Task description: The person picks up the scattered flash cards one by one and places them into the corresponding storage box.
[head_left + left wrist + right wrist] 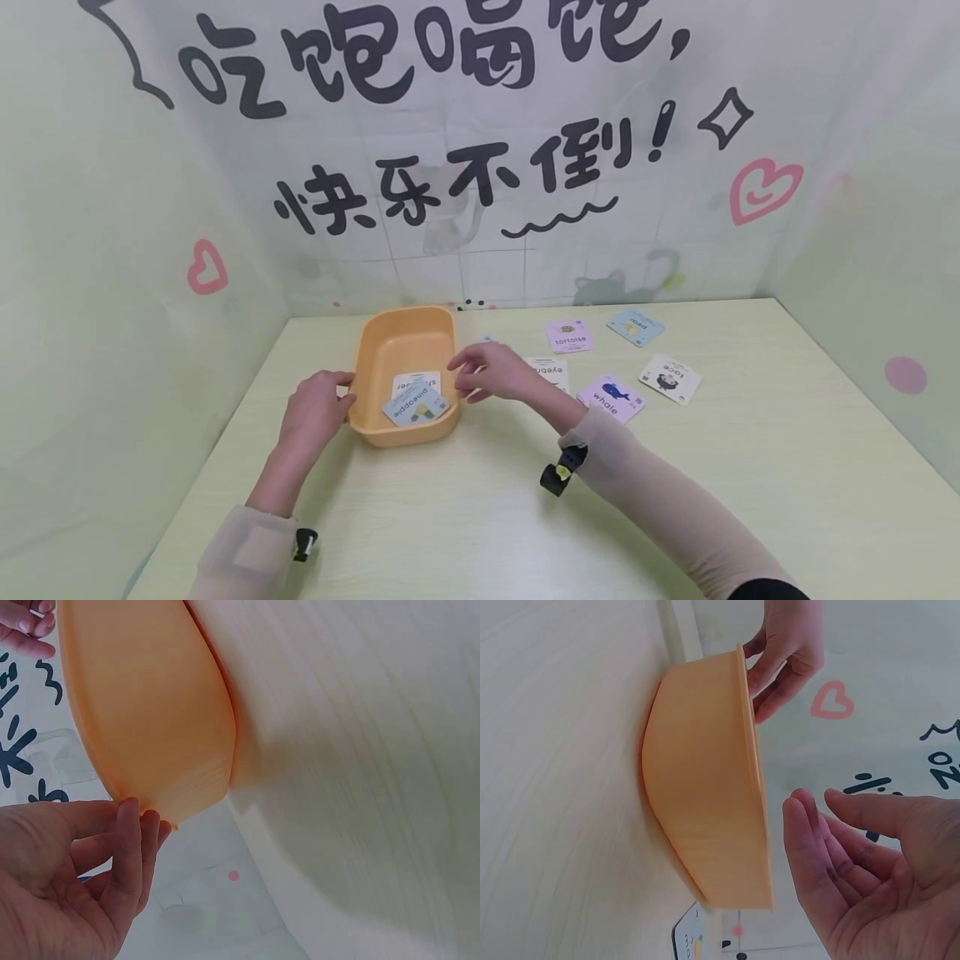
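The left hand is touching the orange tub's nine-o'clock rim, grip relaxed apart; the right hand is hovering empty at three o'clock, fingers loosely spread.

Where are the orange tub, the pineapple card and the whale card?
orange tub (407,320), head view, on its far rim.
pineapple card (415,404), head view, middle of the card inside the tub.
whale card (611,397), head view, on the whale picture.
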{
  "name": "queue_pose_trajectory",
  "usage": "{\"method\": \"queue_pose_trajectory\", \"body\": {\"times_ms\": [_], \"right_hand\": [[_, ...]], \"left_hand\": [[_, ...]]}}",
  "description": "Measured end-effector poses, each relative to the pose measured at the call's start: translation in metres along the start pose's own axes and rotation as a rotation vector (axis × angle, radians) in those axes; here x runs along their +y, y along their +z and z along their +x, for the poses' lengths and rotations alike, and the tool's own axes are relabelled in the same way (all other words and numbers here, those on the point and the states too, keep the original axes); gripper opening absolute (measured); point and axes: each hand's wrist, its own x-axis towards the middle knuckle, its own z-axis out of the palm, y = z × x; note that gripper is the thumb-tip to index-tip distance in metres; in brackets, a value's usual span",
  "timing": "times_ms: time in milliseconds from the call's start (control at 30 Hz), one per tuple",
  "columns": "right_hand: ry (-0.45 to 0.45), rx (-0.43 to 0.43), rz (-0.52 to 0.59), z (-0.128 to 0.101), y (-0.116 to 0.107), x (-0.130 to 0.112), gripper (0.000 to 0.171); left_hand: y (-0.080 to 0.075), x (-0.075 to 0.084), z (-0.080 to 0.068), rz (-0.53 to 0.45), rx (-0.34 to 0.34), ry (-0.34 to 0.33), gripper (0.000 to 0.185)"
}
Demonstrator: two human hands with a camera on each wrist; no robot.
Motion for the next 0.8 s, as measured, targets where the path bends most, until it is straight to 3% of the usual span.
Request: {"method": "queue_pose_trajectory", "body": {"times_ms": [800], "right_hand": [[0.029,0.092,-0.044,-0.044,-0.065,0.042,0.031]], "left_hand": [[0.001,0.001,0.001,0.000,-0.008,-0.010,0.042]]}}
